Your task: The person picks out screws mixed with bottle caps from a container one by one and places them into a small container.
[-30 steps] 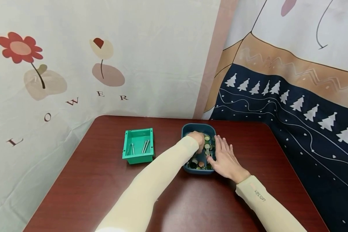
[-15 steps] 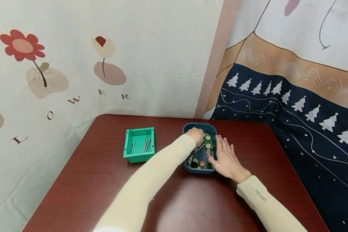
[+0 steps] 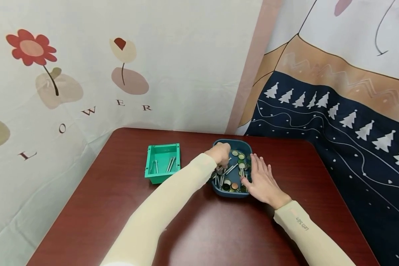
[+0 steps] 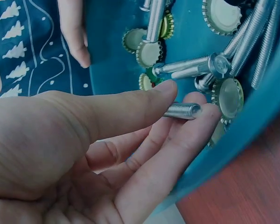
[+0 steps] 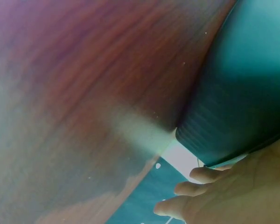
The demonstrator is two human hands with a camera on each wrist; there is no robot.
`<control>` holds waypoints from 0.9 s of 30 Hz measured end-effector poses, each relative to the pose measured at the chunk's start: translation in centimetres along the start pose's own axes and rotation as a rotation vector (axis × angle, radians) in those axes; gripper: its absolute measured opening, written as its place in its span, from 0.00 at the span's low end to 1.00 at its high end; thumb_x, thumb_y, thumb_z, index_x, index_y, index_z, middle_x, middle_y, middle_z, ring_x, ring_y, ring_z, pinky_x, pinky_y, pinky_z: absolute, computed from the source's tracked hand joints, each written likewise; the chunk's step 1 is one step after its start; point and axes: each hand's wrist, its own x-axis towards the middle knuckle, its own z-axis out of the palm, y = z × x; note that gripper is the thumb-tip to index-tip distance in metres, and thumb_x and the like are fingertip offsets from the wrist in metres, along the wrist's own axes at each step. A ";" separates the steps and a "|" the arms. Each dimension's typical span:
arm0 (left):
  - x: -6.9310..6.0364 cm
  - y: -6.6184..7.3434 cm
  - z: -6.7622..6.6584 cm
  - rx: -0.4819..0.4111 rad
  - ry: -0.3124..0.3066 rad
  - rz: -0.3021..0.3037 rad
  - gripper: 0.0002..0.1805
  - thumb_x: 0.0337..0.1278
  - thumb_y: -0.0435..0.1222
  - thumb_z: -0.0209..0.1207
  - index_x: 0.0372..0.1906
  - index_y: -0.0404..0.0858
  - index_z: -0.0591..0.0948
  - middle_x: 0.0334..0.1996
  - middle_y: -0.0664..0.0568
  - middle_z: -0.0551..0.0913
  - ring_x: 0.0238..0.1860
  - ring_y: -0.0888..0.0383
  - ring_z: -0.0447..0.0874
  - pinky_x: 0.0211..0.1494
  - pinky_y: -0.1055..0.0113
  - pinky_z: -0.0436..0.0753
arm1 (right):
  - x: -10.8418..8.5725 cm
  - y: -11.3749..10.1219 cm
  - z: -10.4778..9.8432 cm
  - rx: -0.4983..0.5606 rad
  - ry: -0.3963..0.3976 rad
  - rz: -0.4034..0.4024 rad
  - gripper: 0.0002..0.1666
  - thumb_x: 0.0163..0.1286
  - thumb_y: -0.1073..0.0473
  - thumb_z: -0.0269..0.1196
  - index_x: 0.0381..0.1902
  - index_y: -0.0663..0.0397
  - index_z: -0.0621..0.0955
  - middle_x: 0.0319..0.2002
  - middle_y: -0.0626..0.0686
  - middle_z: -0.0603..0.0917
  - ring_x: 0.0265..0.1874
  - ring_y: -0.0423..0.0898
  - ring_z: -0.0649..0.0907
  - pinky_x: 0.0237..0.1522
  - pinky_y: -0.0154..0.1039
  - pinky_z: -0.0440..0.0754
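My left hand (image 3: pixel 220 153) reaches into the dark blue bin (image 3: pixel 232 195) at its left side. In the left wrist view, the thumb and fingers pinch a threaded metal bolt (image 4: pixel 184 110), whose far part is hidden behind the thumb. Around it in the bin lie several loose bolts (image 4: pixel 189 68) and crown bottle caps (image 4: pixel 228 99). My right hand (image 3: pixel 265 186) rests against the bin's right side, fingers extended along the rim. The right wrist view shows those fingers (image 5: pixel 191 189) beside the bin's outer wall (image 5: pixel 238 93).
A green box (image 3: pixel 163 179) with several bolts (image 3: pixel 170 164) inside stands to the left of the bin. Both sit on a dark red wooden table (image 3: pixel 193 229). Printed cloth (image 3: pixel 186 66) hangs behind the table's far edge.
My left hand has shifted left within the bin, uncovering more bolts and caps. The right hand keeps its place on the bin. The camera view has drifted slightly.
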 end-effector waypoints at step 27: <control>-5.3 -2.4 -2.4 -0.307 0.145 0.102 0.22 0.75 0.26 0.74 0.68 0.34 0.85 0.42 0.37 0.90 0.36 0.44 0.99 0.51 0.49 0.99 | -0.1 -0.1 -0.1 -0.006 0.011 0.008 0.60 0.87 0.41 0.63 0.96 0.64 0.46 0.95 0.72 0.50 0.94 0.80 0.50 0.89 0.88 0.46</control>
